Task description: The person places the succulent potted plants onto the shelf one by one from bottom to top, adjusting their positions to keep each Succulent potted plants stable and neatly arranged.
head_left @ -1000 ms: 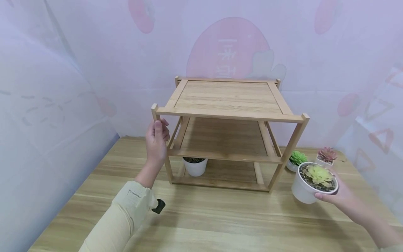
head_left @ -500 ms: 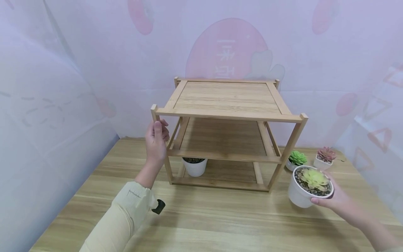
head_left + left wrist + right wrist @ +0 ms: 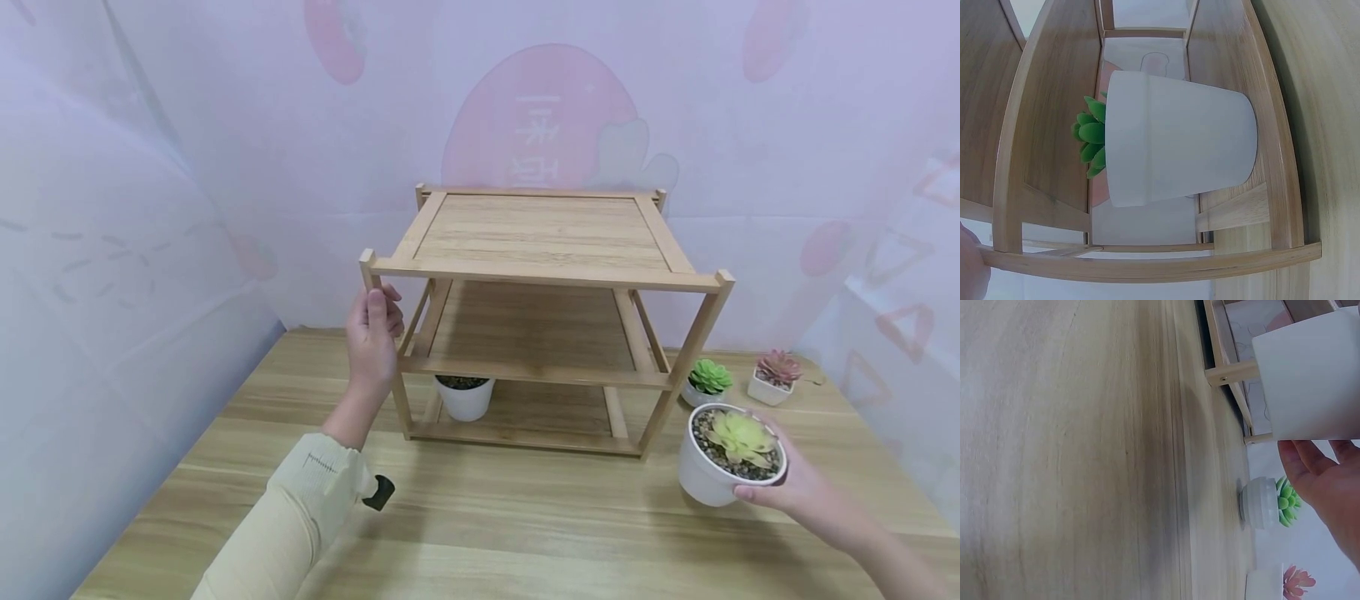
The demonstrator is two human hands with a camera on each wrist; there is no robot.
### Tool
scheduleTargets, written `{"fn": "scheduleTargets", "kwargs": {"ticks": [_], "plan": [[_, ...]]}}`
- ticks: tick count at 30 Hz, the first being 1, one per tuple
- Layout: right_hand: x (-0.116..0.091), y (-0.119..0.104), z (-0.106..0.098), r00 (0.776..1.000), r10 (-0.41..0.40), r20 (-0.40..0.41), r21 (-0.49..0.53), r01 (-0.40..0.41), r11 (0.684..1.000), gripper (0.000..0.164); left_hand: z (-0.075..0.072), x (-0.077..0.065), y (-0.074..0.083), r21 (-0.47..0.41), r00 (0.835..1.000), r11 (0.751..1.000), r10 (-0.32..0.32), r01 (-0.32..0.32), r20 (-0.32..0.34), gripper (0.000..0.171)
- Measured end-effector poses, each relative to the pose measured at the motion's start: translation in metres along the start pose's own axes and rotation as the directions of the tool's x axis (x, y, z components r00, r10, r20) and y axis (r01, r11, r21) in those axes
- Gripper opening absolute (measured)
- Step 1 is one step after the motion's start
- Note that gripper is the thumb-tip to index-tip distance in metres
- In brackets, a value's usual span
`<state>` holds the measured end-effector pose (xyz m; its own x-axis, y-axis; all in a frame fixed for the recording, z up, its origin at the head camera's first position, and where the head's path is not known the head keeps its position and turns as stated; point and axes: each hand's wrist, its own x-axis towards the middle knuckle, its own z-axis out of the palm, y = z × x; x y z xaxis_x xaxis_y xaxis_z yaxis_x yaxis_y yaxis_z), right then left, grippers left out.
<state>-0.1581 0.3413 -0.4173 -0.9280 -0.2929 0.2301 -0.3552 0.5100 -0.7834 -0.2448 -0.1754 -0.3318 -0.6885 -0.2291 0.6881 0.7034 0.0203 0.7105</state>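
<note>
My left hand [image 3: 373,337] grips the front left post of a three-tier wooden shelf [image 3: 543,271], just under its top corner. To the right of the shelf, my right hand [image 3: 798,483] holds a white pot with a pale yellow-green succulent [image 3: 738,437], thumb at the near side of the rim. The pot is tilted a little, and the right wrist view shows it raised off the table. On the bottom tier, at the left, stands another white potted succulent [image 3: 1179,140]; its green leaves show in the left wrist view but are hidden by the middle tier in the head view.
Behind the held pot, a small green succulent [image 3: 708,377] and a pink succulent [image 3: 778,371] stand in white pots on the wooden table [image 3: 480,525]. A printed cloth [image 3: 337,167] hangs behind and at both sides.
My right hand has carried the yellow-green succulent pot slightly left and toward me. The left hand stays on the shelf post, and the shelf has not moved.
</note>
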Motion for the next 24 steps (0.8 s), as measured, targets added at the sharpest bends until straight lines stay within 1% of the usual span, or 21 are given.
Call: {"fn": "scheduleTargets", "kwargs": {"ticks": [4, 11, 16, 24], "plan": [[0.000, -0.002, 0.002, 0.999, -0.034, -0.007, 0.030, 0.034, 0.999, 0.093, 0.000, 0.000, 0.000, -0.002, 1.000, 1.000, 0.004, -0.004, -0.001, 0.063], [-0.001, -0.006, 0.008, 0.998, -0.065, -0.005, 0.074, 0.065, 0.995, 0.091, 0.000, 0.000, 0.000, 0.000, 1.000, 1.000, 0.010, -0.010, -0.001, 0.053], [-0.001, -0.008, 0.013, 0.997, -0.082, 0.009, 0.133, 0.080, 0.988, 0.101, 0.000, 0.000, -0.001, -0.004, 1.000, 1.000, 0.003, -0.003, 0.007, 0.053], [0.001, -0.010, 0.021, 0.993, -0.114, 0.015, 0.198, 0.109, 0.974, 0.103, -0.001, 0.000, -0.001, 0.009, 1.000, 1.000, -0.001, 0.001, 0.008, 0.050]]}}
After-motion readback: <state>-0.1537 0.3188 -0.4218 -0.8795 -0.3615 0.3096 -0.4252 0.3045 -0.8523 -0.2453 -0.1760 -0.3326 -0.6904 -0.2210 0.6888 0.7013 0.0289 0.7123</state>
